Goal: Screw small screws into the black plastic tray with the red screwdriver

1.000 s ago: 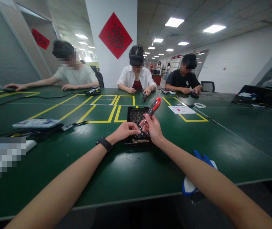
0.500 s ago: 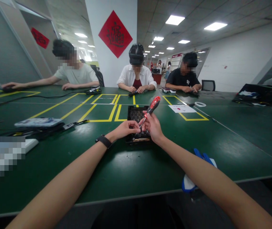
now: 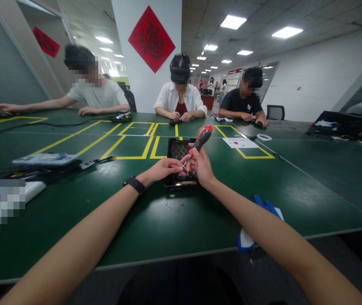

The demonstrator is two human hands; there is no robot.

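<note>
My right hand (image 3: 205, 168) grips a red and black screwdriver (image 3: 203, 137) by the lower handle, tilted with its handle up to the right. Its thin metal shaft slants down to the fingertips of my left hand (image 3: 164, 169). The left fingers are pinched together at the tip; whatever small thing is between them is hidden. Both hands are over an open black case (image 3: 172, 146) with a dark, bumpy inside. A tan strip shows along the case's near edge, and the right hand covers part of its right side.
A blue and white glove (image 3: 247, 240) lies at the near edge under my right forearm. To the left are a flat box (image 3: 45, 159) and dark cables. A paper sheet (image 3: 240, 143) and white ring (image 3: 264, 137) lie right. Three people sit across the green table (image 3: 130, 237).
The whole view has shifted slightly. The screwdriver's handle leans a little further over to the right, and the left fingertips stay pinched at its tip.
</note>
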